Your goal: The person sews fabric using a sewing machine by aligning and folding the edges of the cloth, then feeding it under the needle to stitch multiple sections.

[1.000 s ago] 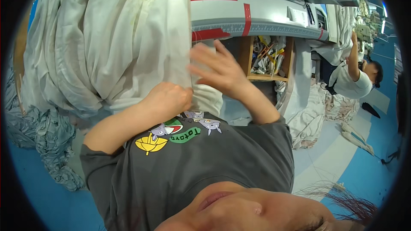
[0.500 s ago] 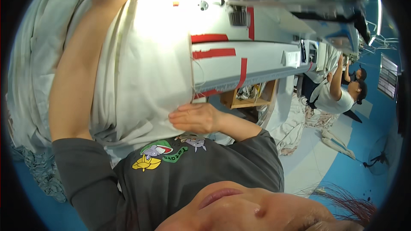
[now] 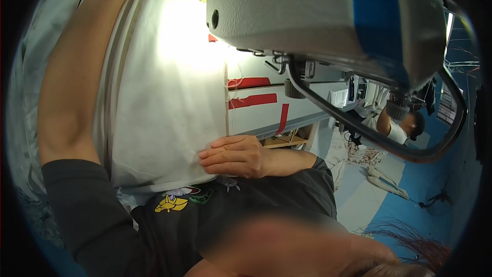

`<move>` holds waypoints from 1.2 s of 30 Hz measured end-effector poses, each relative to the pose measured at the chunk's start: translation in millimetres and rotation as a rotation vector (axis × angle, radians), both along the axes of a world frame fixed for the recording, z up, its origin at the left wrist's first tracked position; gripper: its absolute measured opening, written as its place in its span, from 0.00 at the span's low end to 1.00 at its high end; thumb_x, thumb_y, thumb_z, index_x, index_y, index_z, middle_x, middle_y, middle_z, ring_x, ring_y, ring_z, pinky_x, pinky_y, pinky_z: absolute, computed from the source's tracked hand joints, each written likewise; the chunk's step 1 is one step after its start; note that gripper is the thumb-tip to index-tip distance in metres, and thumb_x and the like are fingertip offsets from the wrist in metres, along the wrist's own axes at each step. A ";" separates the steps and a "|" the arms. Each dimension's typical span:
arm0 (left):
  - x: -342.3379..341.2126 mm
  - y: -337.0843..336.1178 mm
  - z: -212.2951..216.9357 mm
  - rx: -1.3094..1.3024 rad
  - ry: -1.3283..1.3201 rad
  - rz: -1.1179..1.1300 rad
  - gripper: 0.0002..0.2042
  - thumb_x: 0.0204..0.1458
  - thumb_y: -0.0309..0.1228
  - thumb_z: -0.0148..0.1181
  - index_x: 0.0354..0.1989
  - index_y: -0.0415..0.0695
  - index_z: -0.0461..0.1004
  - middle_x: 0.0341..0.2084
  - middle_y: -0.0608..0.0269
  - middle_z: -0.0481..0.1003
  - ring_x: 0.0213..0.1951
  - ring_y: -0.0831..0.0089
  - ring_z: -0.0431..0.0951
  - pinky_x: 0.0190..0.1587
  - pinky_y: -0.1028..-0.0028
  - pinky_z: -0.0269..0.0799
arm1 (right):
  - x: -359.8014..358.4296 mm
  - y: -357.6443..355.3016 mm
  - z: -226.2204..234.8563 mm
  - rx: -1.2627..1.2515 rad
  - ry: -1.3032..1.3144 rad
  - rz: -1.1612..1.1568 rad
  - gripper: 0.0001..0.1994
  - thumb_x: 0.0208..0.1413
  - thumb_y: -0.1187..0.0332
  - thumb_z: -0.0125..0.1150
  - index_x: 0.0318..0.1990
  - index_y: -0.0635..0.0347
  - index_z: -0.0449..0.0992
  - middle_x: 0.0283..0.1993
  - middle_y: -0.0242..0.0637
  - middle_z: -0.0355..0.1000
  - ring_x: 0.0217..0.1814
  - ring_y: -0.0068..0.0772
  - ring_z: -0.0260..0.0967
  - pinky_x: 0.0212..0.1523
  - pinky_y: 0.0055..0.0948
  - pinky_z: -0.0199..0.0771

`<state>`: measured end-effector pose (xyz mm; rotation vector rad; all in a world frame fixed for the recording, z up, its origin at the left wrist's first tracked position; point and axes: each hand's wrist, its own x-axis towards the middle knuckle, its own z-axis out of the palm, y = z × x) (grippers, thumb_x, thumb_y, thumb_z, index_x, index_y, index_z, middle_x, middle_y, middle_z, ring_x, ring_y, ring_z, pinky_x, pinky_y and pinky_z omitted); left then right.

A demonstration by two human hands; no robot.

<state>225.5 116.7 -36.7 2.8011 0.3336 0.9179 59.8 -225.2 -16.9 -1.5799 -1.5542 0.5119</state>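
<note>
A wide white cloth (image 3: 148, 97) spreads over the table and hangs toward my body. My right hand (image 3: 233, 156) lies flat on its near right corner, fingers stretched out together and pointing left. My left forearm (image 3: 72, 87) reaches forward along the left of the cloth, beside long folds. The left hand itself is cut off by the top edge. A sewing machine (image 3: 287, 15), grey-white with a blue band, stands over the far right of the cloth. Its lamp glares on the fabric, and the needle area is hidden.
Red tape strips (image 3: 251, 100) mark the pale table right of the cloth. Loose threads hang at the cloth's right edge. A black bent bar (image 3: 369, 136) juts from the machine. A wooden drawer (image 3: 287, 141) sits below the table. Another person (image 3: 397, 131) works farther right.
The view has shifted, so the sewing machine fills more of the upper right. My right hand stays flat on the cloth's near corner. My left arm still reaches forward.
</note>
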 end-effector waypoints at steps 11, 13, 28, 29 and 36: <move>51.3 34.0 -3.6 -0.055 0.030 0.037 0.16 0.48 0.47 0.60 0.26 0.44 0.74 0.25 0.50 0.77 0.32 0.53 0.78 0.35 0.59 0.72 | 41.9 27.4 11.9 -0.084 0.095 -0.026 0.05 0.52 0.70 0.57 0.34 0.59 0.78 0.39 0.35 0.78 0.46 0.33 0.76 0.49 0.34 0.75; 60.6 37.7 -2.4 -0.068 0.054 0.044 0.16 0.48 0.47 0.60 0.27 0.44 0.75 0.26 0.51 0.77 0.33 0.53 0.78 0.36 0.59 0.72 | 52.8 32.8 14.4 -0.101 0.095 0.004 0.05 0.52 0.70 0.58 0.34 0.59 0.78 0.39 0.34 0.78 0.46 0.33 0.76 0.49 0.34 0.75; 112.6 101.9 -10.4 -0.121 0.019 0.154 0.17 0.48 0.47 0.59 0.31 0.44 0.75 0.30 0.50 0.78 0.36 0.52 0.78 0.39 0.58 0.72 | 74.2 55.6 13.0 -0.068 0.038 -0.135 0.04 0.50 0.74 0.59 0.32 0.56 0.78 0.39 0.30 0.78 0.48 0.29 0.75 0.53 0.34 0.72; 108.9 108.5 -5.6 -0.148 0.076 0.157 0.18 0.50 0.48 0.58 0.36 0.44 0.75 0.33 0.49 0.77 0.39 0.53 0.78 0.41 0.59 0.72 | 71.2 55.9 11.9 -0.068 0.062 -0.184 0.04 0.50 0.75 0.59 0.32 0.56 0.78 0.39 0.30 0.78 0.48 0.29 0.75 0.54 0.34 0.72; 10.2 36.6 14.6 -0.389 0.366 -0.452 0.33 0.53 0.41 0.60 0.63 0.38 0.55 0.61 0.45 0.58 0.63 0.58 0.59 0.62 0.69 0.55 | 77.4 37.7 -13.6 -0.025 0.009 -0.332 0.06 0.47 0.77 0.60 0.33 0.58 0.78 0.38 0.32 0.78 0.47 0.31 0.76 0.56 0.38 0.69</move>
